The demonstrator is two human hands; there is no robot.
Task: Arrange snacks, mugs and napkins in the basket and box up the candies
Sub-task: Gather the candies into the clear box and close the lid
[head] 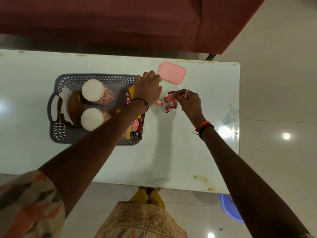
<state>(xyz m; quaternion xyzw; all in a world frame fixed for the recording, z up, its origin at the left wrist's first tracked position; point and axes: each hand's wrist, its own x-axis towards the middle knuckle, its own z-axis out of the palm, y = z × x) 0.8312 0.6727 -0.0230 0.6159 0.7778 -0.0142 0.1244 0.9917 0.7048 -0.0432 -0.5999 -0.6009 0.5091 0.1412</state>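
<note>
At the left of the desk [188, 152] stood the grey perforated basket [58, 133], handle outward. It held, from its left end, white napkins [66, 107] against a brown woven holder [75, 107], then two white mugs [97, 92] with a red flower pattern, both upside down, one nearer you and one farther. Brown and yellow snack packets [136, 125] lay along the right end of the basket, partly under your forearm.

Your left hand [148, 89] rested just beyond the basket's right rim, fingers curled down at the edge of a clear container; whether its grip held anything could not be determined. The red-wrapped candies [169, 101] sat in a small pile between your hands, within that near-transparent container, whose outline was faint. Your right hand [189, 102] had a narrow grip, fingertips pinched on one red candy over the pile. The pink lid [171, 73] lay flat on the desk just beyond the candies, apart from them.
</note>
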